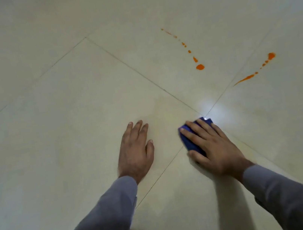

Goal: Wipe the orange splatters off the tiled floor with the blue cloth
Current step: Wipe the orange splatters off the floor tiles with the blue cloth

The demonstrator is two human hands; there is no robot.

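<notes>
The right hand [210, 145] presses flat on the blue cloth [191, 144], fingers [191, 134] extended and slightly spread, thumb lying along the cloth's near edge. The cloth is bunched under the palm and sits at the grout crossing of the tiled floor [67, 107]. The left hand [134, 147] rests beside the cloth, fingers straight and close together, holding nothing; it appears to serve as a brace.

Two orange splatters remain, both beyond the cloth and well apart from it. The left trail [200, 67] lies ahead of the cloth, its long axis running away and leftward from its largest drop. The right trail [247, 77] lies ahead and to the right of the cloth, its long axis rising rightward.

The right hand is nearer both. Judged next move: slide the cloth forward along one trail's axis.
</notes>
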